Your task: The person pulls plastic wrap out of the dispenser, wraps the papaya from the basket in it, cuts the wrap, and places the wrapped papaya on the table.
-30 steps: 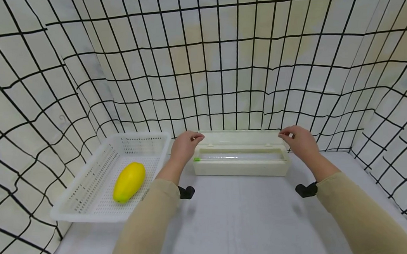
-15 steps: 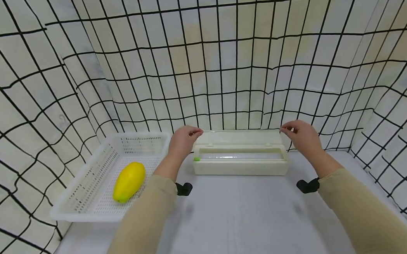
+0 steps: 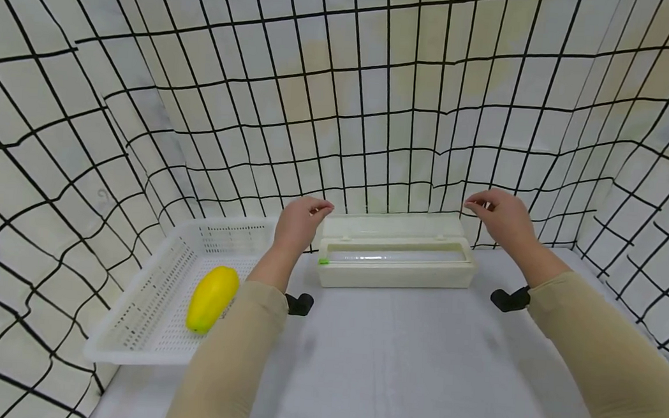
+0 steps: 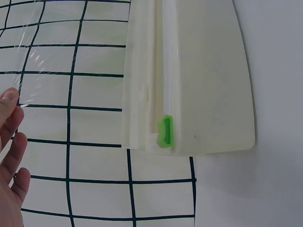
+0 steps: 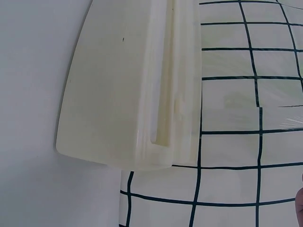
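Gridded backdrop, both hands (image 3: 301, 223) lifted higher, film (image 4: 33, 61) stretched

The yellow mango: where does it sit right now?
In the head view the mango lies in the white basket at left, beside the left hand's sleeve.

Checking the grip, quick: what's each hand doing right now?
Left hand: pinching the edge of the clear film pulled from the dispenser box.
Right hand: fingers pinched; presumably the film's other corner.
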Demonstrator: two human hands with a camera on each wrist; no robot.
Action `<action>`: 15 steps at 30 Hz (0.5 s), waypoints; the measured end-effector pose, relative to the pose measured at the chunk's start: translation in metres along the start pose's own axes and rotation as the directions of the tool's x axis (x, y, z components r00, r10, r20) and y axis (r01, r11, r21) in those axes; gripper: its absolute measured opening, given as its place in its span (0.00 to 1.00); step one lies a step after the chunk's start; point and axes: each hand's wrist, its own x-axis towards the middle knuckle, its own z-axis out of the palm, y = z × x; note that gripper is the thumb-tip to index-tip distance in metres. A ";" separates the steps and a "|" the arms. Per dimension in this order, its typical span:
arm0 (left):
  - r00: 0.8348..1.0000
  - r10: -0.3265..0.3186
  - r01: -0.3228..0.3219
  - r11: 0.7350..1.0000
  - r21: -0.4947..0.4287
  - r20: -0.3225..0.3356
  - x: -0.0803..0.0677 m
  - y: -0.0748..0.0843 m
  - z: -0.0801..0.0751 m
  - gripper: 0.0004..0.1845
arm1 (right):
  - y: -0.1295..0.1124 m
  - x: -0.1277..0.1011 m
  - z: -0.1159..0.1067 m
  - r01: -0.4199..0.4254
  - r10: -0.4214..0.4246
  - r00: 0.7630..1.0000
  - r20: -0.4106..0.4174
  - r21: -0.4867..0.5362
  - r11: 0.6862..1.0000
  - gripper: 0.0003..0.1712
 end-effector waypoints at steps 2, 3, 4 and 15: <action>1.000 0.005 -0.005 1.000 0.000 -0.003 0.001 0.002 -0.003 0.14 | -0.001 0.000 -0.003 -0.004 0.005 1.000 -0.007 0.003 1.000 0.18; 1.000 0.008 -0.008 1.000 0.000 -0.006 0.001 0.003 -0.004 0.14 | -0.002 0.000 -0.004 -0.006 0.006 1.000 -0.011 0.006 1.000 0.17; 1.000 0.012 -0.012 1.000 0.003 -0.008 0.002 0.004 -0.005 0.14 | -0.003 0.000 -0.005 -0.008 0.008 1.000 -0.014 0.008 1.000 0.18; 0.997 0.058 -0.057 0.998 0.028 -0.040 0.006 0.014 -0.016 0.14 | -0.011 0.003 -0.017 0.014 -0.013 0.998 -0.067 0.009 1.000 0.18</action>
